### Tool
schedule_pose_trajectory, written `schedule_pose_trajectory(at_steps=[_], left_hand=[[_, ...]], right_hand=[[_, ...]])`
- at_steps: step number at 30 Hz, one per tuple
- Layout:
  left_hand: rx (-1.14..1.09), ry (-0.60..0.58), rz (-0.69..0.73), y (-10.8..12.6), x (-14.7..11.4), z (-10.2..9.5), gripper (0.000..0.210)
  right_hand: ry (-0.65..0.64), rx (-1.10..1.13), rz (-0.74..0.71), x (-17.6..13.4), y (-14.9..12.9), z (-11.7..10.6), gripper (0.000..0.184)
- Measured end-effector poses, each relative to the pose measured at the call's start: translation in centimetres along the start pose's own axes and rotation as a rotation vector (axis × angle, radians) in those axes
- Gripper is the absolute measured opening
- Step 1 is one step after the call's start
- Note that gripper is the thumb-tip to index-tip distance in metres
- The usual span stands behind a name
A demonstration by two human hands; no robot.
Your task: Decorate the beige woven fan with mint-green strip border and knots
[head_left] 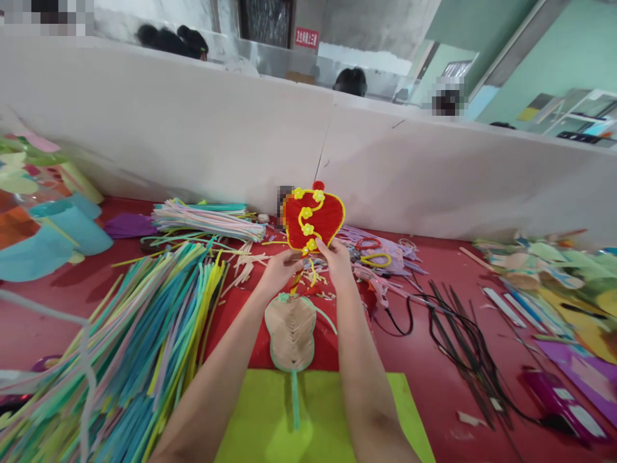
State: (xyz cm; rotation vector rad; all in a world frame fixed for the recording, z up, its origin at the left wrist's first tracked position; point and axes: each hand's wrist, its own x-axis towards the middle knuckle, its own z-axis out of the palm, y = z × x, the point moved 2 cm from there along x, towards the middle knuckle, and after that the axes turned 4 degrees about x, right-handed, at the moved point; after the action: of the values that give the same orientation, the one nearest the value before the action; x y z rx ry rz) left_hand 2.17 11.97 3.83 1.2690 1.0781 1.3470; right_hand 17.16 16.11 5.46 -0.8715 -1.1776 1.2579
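One red, yellow-edged fan [322, 222]

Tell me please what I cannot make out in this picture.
In the head view:
Back of the red ornament: hidden by its own front.
Exact grip of the left hand: too small.
Near ends of the coloured stems: cut off by frame edges.
Bodies of people: hidden by white partition.
Markings on the magenta device: blurred.

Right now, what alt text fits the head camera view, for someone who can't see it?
A person's left hand and right hand hold up a red craft piece with yellow flowers. Nearer the camera are a beige piece edged in green and a lime sheet; colourful fuzzy stems lie to the left.
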Motion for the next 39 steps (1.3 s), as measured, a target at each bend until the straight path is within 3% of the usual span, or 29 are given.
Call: schedule_pose_trajectory(at_steps=[5,11,26,39], left_hand=[[-0.183,0.18,0.057,1.4,0.0,-0.5,0.041],[-0.204,0.267,0.039,1.6,-0.1,-1.6,0.041],[-0.196,0.298,0.114,3.4,-0.7,-1.6,0.035],[-0.094,0.396,0.147,4.4,-1.3,-1.1,0.025]], right_hand=[[-0.053,-0.022,-0.015,-0.5,-0.3,0.9,0.037],[-0.128,-0.072,-0.049,-1.2,-0.9,2.2,0.038],[-0.151,-0.029,-0.075,-1.7,-1.8,2.6,0.034],[-0.08,-0.058,-0.084,-1.9,-2.4,2.7,0.029]])
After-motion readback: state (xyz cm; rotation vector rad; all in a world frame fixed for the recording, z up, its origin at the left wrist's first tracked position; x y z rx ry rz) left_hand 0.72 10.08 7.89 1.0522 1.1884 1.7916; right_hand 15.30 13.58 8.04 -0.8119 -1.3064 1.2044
